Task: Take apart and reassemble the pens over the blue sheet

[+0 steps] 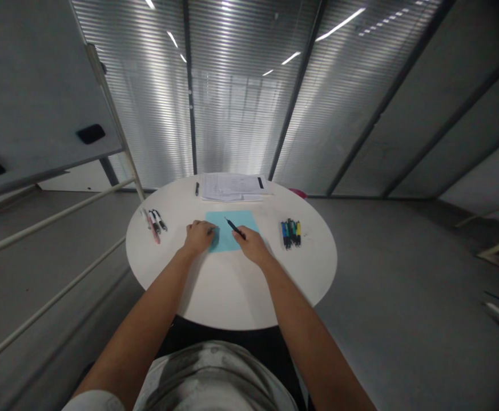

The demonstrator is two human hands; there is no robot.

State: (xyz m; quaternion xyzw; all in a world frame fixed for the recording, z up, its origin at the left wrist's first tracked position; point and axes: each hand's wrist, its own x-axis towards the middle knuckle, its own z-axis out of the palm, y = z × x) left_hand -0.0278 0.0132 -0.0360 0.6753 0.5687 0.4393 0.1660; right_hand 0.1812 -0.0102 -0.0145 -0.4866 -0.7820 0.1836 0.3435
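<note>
A light blue sheet of paper [228, 242] lies on the round white table [232, 291] in front of me. Over its right part, my right hand [252, 245] grips a black pen [235, 229], whose thin end points up and to the left. My left hand [198, 237] rests at the sheet's left edge with its fingers closed. A small dark thing [212, 230] shows at those fingertips, too small to name. The two hands are apart, with blue paper between them.
Several coloured pens [290, 234] lie in a row on the right. Several white, black and pink pens [155, 221] are at the left. Printed papers [230, 187] and a small dark object [197, 189] lie at the back. A whiteboard's frame [116, 125] stands left of the table.
</note>
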